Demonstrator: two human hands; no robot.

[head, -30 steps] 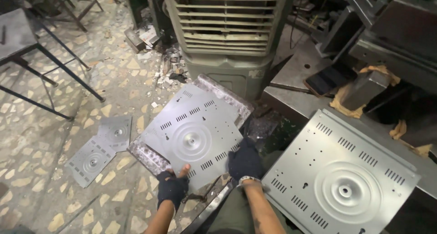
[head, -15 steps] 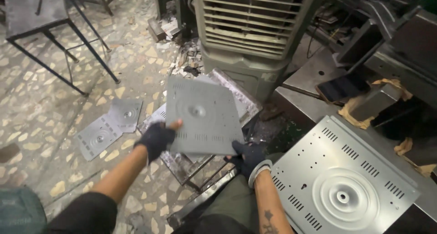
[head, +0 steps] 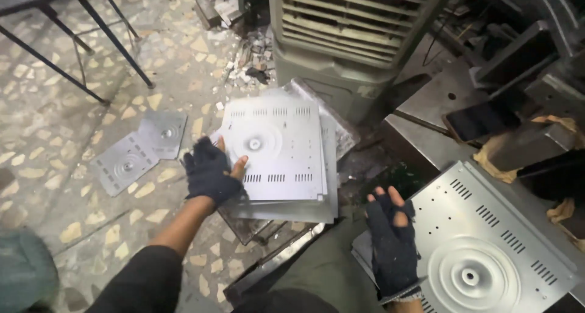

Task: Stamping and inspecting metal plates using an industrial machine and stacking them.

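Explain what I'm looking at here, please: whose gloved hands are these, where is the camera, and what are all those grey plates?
The camera sits on a person's head and looks down, so both hands are that person's own. Each wears a dark fingerless glove. The left hand rests on the edge of a flat grey stamped metal sheet with slot rows and a round centre boss, which lies on top of a stack of similar sheets. The right hand is open, holds nothing, and hovers beside another slotted grey sheet on a workbench. Two smaller grey plates lie on the speckled stone floor. A large beige air cooler stands behind.
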